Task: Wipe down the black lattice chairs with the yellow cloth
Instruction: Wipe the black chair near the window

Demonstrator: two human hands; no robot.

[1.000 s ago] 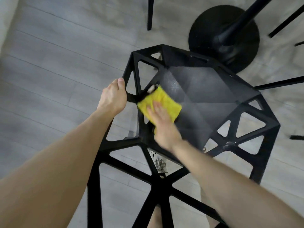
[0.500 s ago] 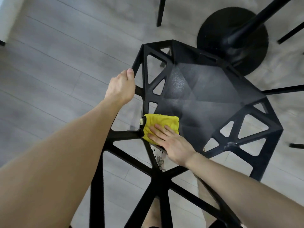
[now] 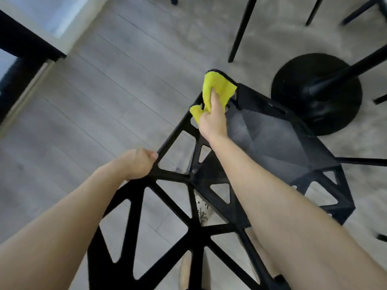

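Note:
A black lattice chair (image 3: 272, 141) stands below me, its triangular-cut backrest nearest and its solid seat beyond. My right hand (image 3: 213, 120) grips the yellow cloth (image 3: 217, 88) and presses it on the chair's far left front corner. The cloth drapes over that corner and bunches under my palm. My left hand (image 3: 139, 163) curls round the top left bar of the backrest frame.
A round black table base (image 3: 301, 80) with its slanted pole stands just beyond the chair on a grey rug. Thin black legs (image 3: 240, 28) of other chairs rise at the top. A dark furniture edge (image 3: 25, 45) sits at the upper left over grey plank flooring.
My right hand slid the cloth from the near left side of the seat forward to the far front corner. My left hand shifted its hold back along the armrest frame toward the backrest.

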